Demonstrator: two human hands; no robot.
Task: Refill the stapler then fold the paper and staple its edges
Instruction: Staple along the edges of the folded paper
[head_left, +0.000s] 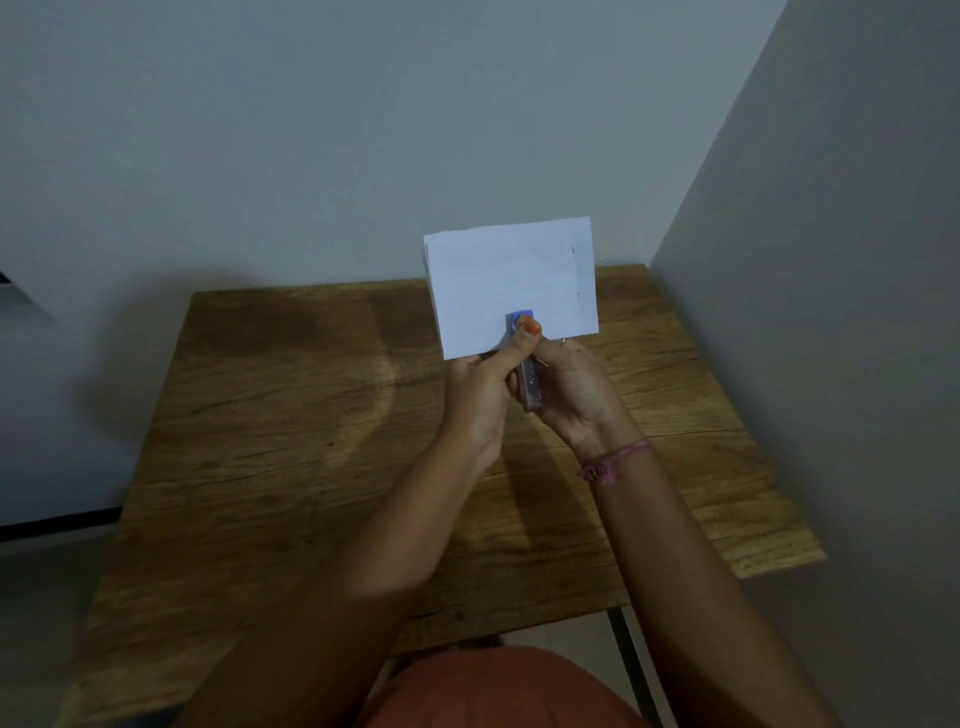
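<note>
A folded white paper (511, 280) is held upright above the wooden table (291, 415), with two small staple marks along its right edge. A small stapler (529, 374) with a blue tip and a clear body clamps the paper's lower edge. My left hand (480, 395) grips the paper's bottom edge, and its thumb presses on the stapler's blue tip. My right hand (569, 389) wraps around the stapler's body from the right. My fingers hide most of the stapler.
The table stands in a corner, with grey walls (805, 260) behind it and on its right. Its metal leg (626, 654) shows at the front right. My lap in orange cloth (493, 691) lies below the near edge.
</note>
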